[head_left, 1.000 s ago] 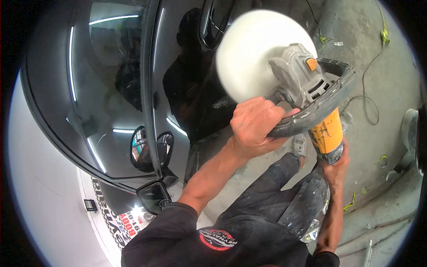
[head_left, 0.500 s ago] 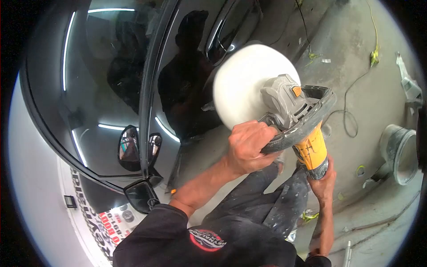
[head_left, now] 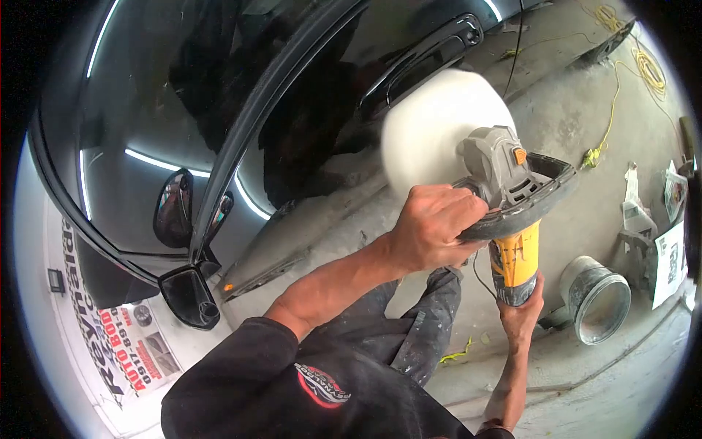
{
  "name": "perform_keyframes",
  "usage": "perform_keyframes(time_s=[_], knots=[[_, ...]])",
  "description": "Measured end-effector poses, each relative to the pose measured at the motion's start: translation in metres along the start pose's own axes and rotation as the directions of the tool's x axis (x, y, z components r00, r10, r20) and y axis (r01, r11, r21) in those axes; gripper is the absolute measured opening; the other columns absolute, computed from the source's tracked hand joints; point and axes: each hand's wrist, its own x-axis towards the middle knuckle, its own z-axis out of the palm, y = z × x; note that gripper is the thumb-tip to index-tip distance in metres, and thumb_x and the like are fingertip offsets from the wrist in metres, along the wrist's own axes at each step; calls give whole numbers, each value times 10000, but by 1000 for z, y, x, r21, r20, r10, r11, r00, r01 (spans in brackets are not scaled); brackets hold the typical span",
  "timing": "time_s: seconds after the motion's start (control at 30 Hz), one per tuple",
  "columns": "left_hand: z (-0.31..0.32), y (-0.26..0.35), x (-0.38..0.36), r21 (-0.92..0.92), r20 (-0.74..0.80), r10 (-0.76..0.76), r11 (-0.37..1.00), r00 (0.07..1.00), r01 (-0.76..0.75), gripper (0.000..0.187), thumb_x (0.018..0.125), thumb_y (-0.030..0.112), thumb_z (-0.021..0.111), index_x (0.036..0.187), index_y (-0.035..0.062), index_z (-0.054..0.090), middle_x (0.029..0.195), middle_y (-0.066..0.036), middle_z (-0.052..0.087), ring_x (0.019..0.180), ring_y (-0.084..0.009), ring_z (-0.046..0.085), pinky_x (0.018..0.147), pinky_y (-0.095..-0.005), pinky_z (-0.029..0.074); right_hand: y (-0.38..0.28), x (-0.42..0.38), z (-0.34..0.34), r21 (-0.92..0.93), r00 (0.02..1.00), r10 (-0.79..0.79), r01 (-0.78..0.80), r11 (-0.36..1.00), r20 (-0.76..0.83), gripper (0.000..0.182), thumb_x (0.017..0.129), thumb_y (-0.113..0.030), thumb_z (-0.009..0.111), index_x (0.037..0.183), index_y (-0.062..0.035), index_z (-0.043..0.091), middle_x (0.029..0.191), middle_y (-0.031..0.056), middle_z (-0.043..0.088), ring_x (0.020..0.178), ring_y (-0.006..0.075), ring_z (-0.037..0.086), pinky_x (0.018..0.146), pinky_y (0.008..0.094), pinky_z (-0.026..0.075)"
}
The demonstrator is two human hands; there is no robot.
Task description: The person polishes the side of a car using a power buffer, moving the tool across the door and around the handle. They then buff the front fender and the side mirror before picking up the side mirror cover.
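Note:
With both hands I hold a yellow and grey polisher (head_left: 515, 256). My left hand (head_left: 439, 223) is closed round its black loop handle (head_left: 537, 201) near the head. My right hand (head_left: 522, 311) wraps the dark rear end of the body from below. The white polishing pad (head_left: 446, 132) is blurred, its face turned to the glossy black car door (head_left: 322, 124). In this view the pad's upper edge overlaps the panel just below the door handle (head_left: 431, 62).
A side mirror (head_left: 189, 296) juts from the car at lower left, above a printed banner (head_left: 121, 344). On the grey floor to the right lie a bucket on its side (head_left: 596, 304), a yellow cord (head_left: 618, 95) and paper scraps. A dark cable hangs below the polisher.
The polisher and both hands have shifted right in the view. My view has turned, so the door handle, mirror and bucket appear in different places. Both hands keep their grip.

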Motion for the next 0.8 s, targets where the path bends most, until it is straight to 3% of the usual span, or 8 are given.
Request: perform_keyframes(time_s=[0.1,0.23,0.27,0.33,0.7,0.8], knots=[[-12,4,-2,-31,25,-79,996,997,80,263,670,78,841,846,29,652,706,-88,621,599,-256,629,556,-365,485,-16,-5,-11,-61,999,28,-26,998,31,762,682,8,734,1389,-18,452,1065,207,718,1028,292,712,926,362,513],[-31,6,-1,-75,-29,-126,990,992,123,280,645,66,831,836,39,627,705,-81,603,603,-254,613,554,-374,467,-69,-11,-33,-156,998,22,-14,988,51,759,693,9,735,1395,-22,448,1068,199,720,1040,286,707,934,361,511],[-3,16,-21,-92,-31,-116,989,993,113,296,625,53,815,830,40,601,705,-80,578,606,-264,595,555,-384,452,-37,-23,-42,-144,998,34,-27,989,46,759,694,8,737,1396,-22,448,1075,199,719,1047,285,705,937,360,509],[-6,17,-19,-118,-60,-121,987,991,113,318,605,42,801,827,42,573,706,-80,550,609,-275,577,554,-393,436,-46,-24,-49,-161,995,71,-60,985,64,760,697,8,740,1398,-21,448,1088,200,717,1060,284,700,944,359,507],[-20,14,-25,-78,-81,-147,987,986,141,311,640,69,855,845,61,622,718,-71,583,612,-257,601,561,-368,457,-72,-21,-64,-301,998,-35,52,952,61,772,711,-35,772,1410,-13,445,1118,214,705,1077,313,690,959,390,505],[-23,15,-18,-43,-162,-43,998,986,37,368,610,70,842,849,39,564,702,-66,525,599,-238,568,533,-374,430,-75,-25,-62,-297,997,-48,62,953,56,783,711,-37,781,1415,-14,440,1127,218,704,1087,321,689,960,398,507]])
